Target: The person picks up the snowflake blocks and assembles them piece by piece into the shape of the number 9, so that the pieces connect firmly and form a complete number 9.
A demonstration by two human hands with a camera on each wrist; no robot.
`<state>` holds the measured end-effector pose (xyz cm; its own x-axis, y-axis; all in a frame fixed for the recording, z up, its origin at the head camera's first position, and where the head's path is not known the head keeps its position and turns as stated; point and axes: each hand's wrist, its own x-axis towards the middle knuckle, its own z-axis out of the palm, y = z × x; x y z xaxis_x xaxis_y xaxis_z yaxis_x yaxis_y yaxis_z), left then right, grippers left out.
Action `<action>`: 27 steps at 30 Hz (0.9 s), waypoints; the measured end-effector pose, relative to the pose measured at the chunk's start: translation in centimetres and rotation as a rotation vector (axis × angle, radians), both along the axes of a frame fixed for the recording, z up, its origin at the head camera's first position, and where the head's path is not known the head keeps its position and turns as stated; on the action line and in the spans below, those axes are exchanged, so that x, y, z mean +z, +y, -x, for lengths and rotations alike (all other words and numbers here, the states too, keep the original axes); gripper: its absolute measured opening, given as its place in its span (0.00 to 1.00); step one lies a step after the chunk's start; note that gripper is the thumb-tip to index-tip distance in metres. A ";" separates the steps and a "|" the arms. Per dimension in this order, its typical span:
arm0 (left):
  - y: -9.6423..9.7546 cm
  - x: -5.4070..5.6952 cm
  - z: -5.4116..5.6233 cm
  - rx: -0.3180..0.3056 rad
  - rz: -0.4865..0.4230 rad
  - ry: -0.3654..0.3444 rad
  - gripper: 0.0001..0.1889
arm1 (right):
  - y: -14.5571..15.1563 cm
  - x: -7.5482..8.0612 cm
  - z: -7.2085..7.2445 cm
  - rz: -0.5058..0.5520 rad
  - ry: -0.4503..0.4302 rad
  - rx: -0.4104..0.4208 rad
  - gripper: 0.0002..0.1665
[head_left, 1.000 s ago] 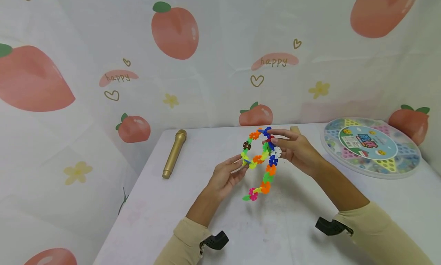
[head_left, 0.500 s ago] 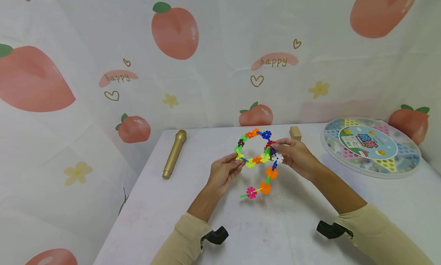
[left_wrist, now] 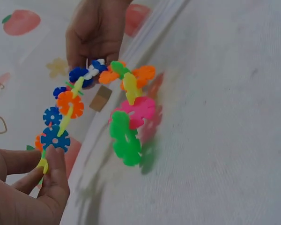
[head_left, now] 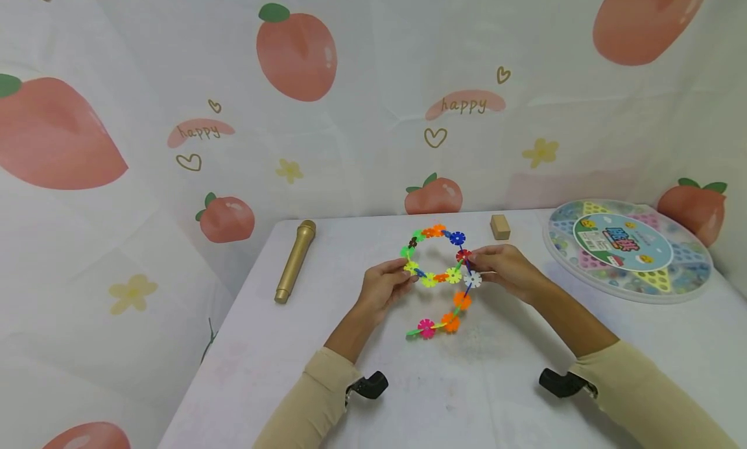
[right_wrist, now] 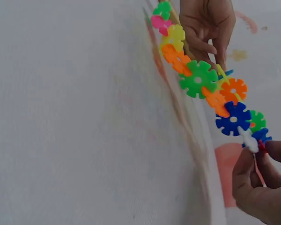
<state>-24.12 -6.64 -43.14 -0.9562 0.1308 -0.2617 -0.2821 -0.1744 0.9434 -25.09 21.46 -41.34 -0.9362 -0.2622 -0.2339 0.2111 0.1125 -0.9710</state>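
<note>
A chain of colourful notched plastic discs, slotted together, forms a ring with a tail that curves down from its right side. My left hand pinches the yellow-green discs at the ring's left. At the ring's right, beside a red disc and a white one, my right hand pinches the chain between thumb and fingers. The tail has orange discs and a pink disc, with a green disc at its end. In the right wrist view a dark blue disc sits just above my right fingertips.
A gold microphone lies at the back left of the white table. Behind my right hand stands a small wooden block. A round, flat game board rests at the back right, against the peach-print cloth.
The ring has tilted and opened out to a rounder shape, and my right hand has moved lower, gripping near the red disc. The wooden block behind it now shows fully.
</note>
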 end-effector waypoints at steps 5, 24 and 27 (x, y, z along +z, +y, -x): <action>-0.1 -0.5 0.7 -0.047 0.111 -0.011 0.19 | 0.8 -0.6 0.5 -0.048 -0.026 0.019 0.27; -0.1 -1.2 1.1 -0.161 0.272 0.030 0.19 | 1.8 -1.5 1.1 -0.067 -0.100 0.020 0.28; -0.1 -1.2 1.1 -0.172 0.270 0.036 0.20 | 1.9 -1.5 0.9 -0.064 -0.106 0.022 0.29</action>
<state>-25.25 -6.71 -44.34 -0.9353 0.2223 -0.2752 -0.2510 0.1309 0.9591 -26.02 23.40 -42.88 -0.8996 -0.2635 -0.3482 0.3089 0.1795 -0.9340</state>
